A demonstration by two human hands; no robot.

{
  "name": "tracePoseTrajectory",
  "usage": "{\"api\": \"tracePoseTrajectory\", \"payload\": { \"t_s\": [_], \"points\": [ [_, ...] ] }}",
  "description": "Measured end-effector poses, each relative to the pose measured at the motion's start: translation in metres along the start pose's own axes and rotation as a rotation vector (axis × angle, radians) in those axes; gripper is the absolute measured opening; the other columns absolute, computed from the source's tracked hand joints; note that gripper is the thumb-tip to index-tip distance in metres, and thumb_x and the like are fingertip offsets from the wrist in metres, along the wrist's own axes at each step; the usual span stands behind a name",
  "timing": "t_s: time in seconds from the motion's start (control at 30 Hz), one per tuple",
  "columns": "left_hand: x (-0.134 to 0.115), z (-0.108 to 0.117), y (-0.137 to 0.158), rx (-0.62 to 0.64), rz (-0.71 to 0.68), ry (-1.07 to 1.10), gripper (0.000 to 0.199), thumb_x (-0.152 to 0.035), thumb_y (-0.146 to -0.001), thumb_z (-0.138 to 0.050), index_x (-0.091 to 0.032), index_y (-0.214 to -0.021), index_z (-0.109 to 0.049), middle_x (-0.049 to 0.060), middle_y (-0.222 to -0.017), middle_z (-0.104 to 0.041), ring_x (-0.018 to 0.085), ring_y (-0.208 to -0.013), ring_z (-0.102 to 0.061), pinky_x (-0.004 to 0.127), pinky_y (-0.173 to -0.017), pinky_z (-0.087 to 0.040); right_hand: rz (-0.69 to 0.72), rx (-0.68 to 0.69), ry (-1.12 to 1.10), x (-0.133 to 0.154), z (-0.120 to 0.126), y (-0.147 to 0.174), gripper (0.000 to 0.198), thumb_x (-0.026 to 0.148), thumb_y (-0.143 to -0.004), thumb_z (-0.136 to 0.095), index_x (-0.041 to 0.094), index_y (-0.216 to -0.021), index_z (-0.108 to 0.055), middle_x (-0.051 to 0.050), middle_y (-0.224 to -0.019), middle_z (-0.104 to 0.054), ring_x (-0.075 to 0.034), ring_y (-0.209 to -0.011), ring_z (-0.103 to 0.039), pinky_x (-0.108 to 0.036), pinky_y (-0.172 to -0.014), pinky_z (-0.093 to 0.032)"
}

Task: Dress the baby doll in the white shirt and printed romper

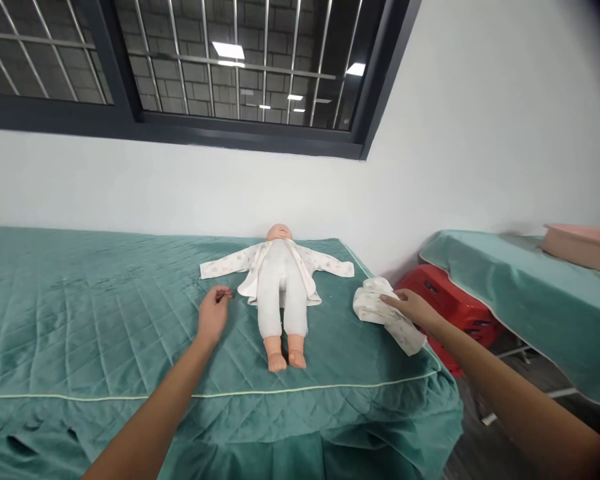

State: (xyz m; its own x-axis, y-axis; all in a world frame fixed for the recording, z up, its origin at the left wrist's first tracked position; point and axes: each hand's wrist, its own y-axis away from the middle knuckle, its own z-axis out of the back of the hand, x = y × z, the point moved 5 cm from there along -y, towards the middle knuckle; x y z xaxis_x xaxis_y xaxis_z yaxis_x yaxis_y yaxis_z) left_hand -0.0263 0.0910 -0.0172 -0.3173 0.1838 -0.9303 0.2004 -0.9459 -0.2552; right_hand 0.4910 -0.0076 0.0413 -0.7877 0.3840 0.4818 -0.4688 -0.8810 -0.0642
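- Doll (280, 267): lies face up on the green quilted cover (105, 313), head (279, 231) toward the wall (170, 187), bare feet (277, 362) toward the person. This orientation probably gives both hands equal access to either side.
- Jacket (254, 273): white, printed, open at the front, with its panels spread beside the doll's body. The sleeves (225, 267) extend outward, probably to keep them flat and untangled. No doll hands show at the cuffs; whether arms fill the sleeves cannot be determined.
- Left hand (213, 313): positioned just beside the jacket's left panel. The grip is partly open, fingers loosely curled, with nothing in it. The position suggests readiness or light support only.
- Right hand (411, 307): the grip is closed, thumb and fingers pinching the edge of the folded white cloth (380, 312). An edge hold probably leaves the folds undisturbed.
- Folded white cloth: located to the right of the doll, near the cover's corner, apart from the jacket; one end trails toward the front edge. Its garment type cannot be identified.
- Container: a pink basin (585, 248) stands on the second draped counter (505, 287). Its interior is not visible; contents cannot be determined.
- Red stool (450, 297): between the two draped surfaces, partly hidden by the right forearm.
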Motion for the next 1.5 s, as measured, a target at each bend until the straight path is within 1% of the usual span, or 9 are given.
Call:
{"api": "tracePoseTrajectory", "payload": {
  "t_s": [0.17,0.3,0.53,0.63,0.77,0.9,1.0,1.27,1.5],
  "points": [
    [-0.017,0.014,0.04,-0.014,-0.005,0.094,0.02,-0.025,-0.079,-0.05,-0.017,-0.093,-0.062,0.008,-0.095,-0.071,0.022,-0.091,-0.066,0.041,-0.09,-0.05,0.169,0.2,-0.083,0.062,0.014,0.032,0.052,0.061,-0.071,-0.065,0.016,-0.098,-0.068,-0.011,-0.104,-0.07,-0.028,-0.096,-0.063,-0.034,-0.082,-0.047],
    [-0.074,0.018,0.067,0.02,-0.128,0.104,0.022,-0.025,-0.083,-0.05,-0.02,-0.101,-0.062,0.008,-0.109,-0.068,0.023,-0.104,-0.061,0.041,-0.094,-0.047,0.346,0.422,-0.187,0.137,0.03,0.077,0.048,0.061,-0.075,-0.063,0.019,-0.097,-0.067,-0.006,-0.094,-0.069,-0.024,-0.089,-0.062,-0.032,-0.076,-0.047],
    [-0.199,-0.002,0.107,0.718,-0.283,0.373,0.044,-0.037,-0.084,-0.064,-0.026,-0.125,-0.052,0.008,-0.134,-0.056,0.023,-0.122,-0.054,0.037,-0.097,-0.047,0.754,0.624,-0.267,0.27,0.063,0.153,0.035,0.053,-0.078,-0.068,0.02,-0.09,-0.071,-0.001,-0.081,-0.065,-0.014,-0.07,-0.055,-0.025,-0.06,-0.04],
    [-0.222,0.007,0.109,0.685,-0.314,0.303,0.048,-0.039,-0.083,-0.067,-0.025,-0.126,-0.052,0.01,-0.133,-0.056,0.026,-0.121,-0.054,0.041,-0.098,-0.047,0.768,0.55,-0.388,0.302,0.073,0.162,0.033,0.052,-0.077,-0.07,0.019,-0.082,-0.069,0.0,-0.073,-0.062,-0.011,-0.061,-0.05,-0.024,-0.052,-0.035],
    [-0.246,0.039,0.107,0.268,-0.445,0.234,0.048,-0.043,-0.083,-0.066,-0.024,-0.124,-0.05,0.009,-0.133,-0.05,0.024,-0.121,-0.052,0.041,-0.101,-0.045,0.514,0.542,-0.722,0.32,0.079,0.158,0.035,0.051,-0.079,-0.072,0.016,-0.078,-0.064,-0.004,-0.069,-0.061,-0.012,-0.056,-0.051,-0.025,-0.048,-0.04],
    [-0.266,0.048,0.122,0.252,-0.628,0.106,0.061,-0.037,-0.079,-0.071,-0.028,-0.133,-0.043,0.008,-0.137,-0.043,0.025,-0.125,-0.048,0.04,-0.104,-0.042,0.417,0.733,-0.983,0.334,0.081,0.17,0.02,0.031,-0.083,-0.071,0.013,-0.082,-0.062,-0.006,-0.076,-0.062,-0.014,-0.065,-0.058,-0.028,-0.06,-0.054],
    [-0.264,0.053,0.12,0.195,-0.581,0.108,0.044,-0.03,-0.086,-0.062,-0.026,-0.128,-0.048,0.006,-0.127,-0.054,0.023,-0.119,-0.052,0.039,-0.102,-0.041,0.483,0.697,-1.041,0.339,0.086,0.183,0.015,0.023,-0.082,-0.07,0.013,-0.088,-0.061,-0.007,-0.087,-0.064,-0.015,-0.077,-0.062,-0.03,-0.074,-0.057],
    [-0.253,0.06,0.089,0.252,-0.312,0.524,0.026,-0.036,-0.087,-0.06,-0.02,-0.108,-0.053,0.005,-0.112,-0.065,0.019,-0.097,-0.064,0.031,-0.081,-0.051,0.871,0.372,-0.747,0.336,0.079,0.206,0.066,0.024,-0.072,-0.077,0.028,-0.129,-0.044,-0.006,-0.138,-0.048,-0.019,-0.101,-0.062,-0.034,-0.081,-0.056],
    [-0.24,0.067,0.093,0.158,-0.242,0.449,0.03,-0.039,-0.086,-0.062,-0.022,-0.108,-0.051,0.003,-0.101,-0.063,0.016,-0.085,-0.063,0.027,-0.071,-0.051,0.824,0.399,-0.417,0.324,0.062,0.198,0.028,0.035,-0.078,-0.069,0.02,-0.102,-0.063,-0.004,-0.095,-0.065,-0.017,-0.079,-0.062,-0.029,-0.066,-0.048]
  ]
}}
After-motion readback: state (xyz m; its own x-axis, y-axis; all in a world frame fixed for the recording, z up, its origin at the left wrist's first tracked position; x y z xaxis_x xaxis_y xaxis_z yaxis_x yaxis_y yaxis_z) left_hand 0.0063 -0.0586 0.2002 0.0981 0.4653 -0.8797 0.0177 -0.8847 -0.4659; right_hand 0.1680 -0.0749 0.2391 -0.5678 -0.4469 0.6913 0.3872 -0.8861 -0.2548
